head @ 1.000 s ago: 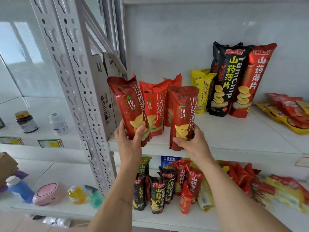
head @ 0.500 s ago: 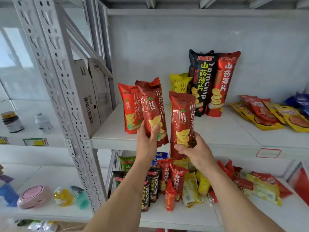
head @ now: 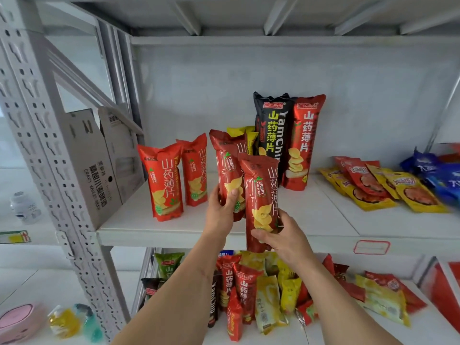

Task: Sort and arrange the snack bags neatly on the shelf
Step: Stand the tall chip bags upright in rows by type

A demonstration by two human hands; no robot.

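while each grip clamps a bag, left hand holds dark red bag, right hand front bag.

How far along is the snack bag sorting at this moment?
Early to midway. Done: two red bags stand upright on the middle shelf. In hand: the left hand and right hand each hold a dark red bag. Left: the flat packets and the lower-shelf pile.
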